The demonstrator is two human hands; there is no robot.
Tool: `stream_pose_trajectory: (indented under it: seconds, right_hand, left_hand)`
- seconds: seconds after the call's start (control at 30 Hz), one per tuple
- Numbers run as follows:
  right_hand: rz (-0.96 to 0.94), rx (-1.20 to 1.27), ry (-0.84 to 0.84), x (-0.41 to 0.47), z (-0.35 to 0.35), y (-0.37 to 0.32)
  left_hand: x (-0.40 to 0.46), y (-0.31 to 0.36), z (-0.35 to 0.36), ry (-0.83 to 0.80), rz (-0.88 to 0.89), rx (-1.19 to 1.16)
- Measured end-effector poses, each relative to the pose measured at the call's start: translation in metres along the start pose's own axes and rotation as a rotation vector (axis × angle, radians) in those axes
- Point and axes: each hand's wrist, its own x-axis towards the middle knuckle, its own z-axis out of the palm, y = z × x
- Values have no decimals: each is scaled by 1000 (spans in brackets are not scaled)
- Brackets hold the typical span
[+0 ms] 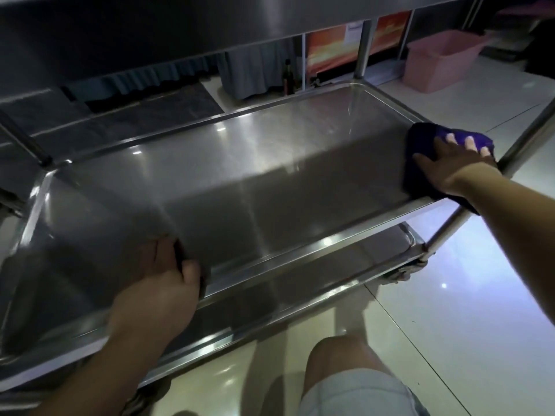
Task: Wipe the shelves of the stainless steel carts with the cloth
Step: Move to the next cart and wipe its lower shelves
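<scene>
The middle shelf [270,163] of a stainless steel cart fills the view, shiny and bare. A purple cloth [420,139] lies at the shelf's right end, draped over its near rim. My right hand [453,157] presses flat on the cloth with fingers spread. My left hand [159,283] rests on the shelf near its front rim, on the left side; its fingers curl over a small dark thing I cannot make out. The cart's top shelf [150,31] hangs above, and the bottom shelf [345,259] shows below.
Steel posts [362,52] stand at the cart's corners, and a caster [402,271] sits at the lower right. A pink plastic bin [441,61] stands on the tiled floor far right. A dark bottle [287,78] stands behind the cart. My knee [345,364] is below.
</scene>
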Motion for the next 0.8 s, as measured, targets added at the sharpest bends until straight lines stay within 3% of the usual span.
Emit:
stream_pose_trajectory:
  seconds: [0.17, 0.23, 0.37, 0.53, 0.67, 0.8]
  right_hand:
    - [20, 65, -20, -55, 8, -51]
    - [-46, 40, 20, -84, 15, -76]
    - [-226, 18, 36, -144, 30, -132]
    - [-383, 70, 109, -201, 47, -192]
    - [-405, 116, 140, -206, 55, -202]
    - [-420, 159, 142, -207, 55, -199]
  left_hand:
    - [2, 3, 3, 18, -54, -16]
    - [2, 2, 5, -32, -33, -8]
    - [7, 0, 14, -16, -162, -31]
    - [9, 1, 11, 57, -255, -256]
    - [7, -1, 13, -37, -203, -208]
    - [7, 0, 12, 54, -234, -368]
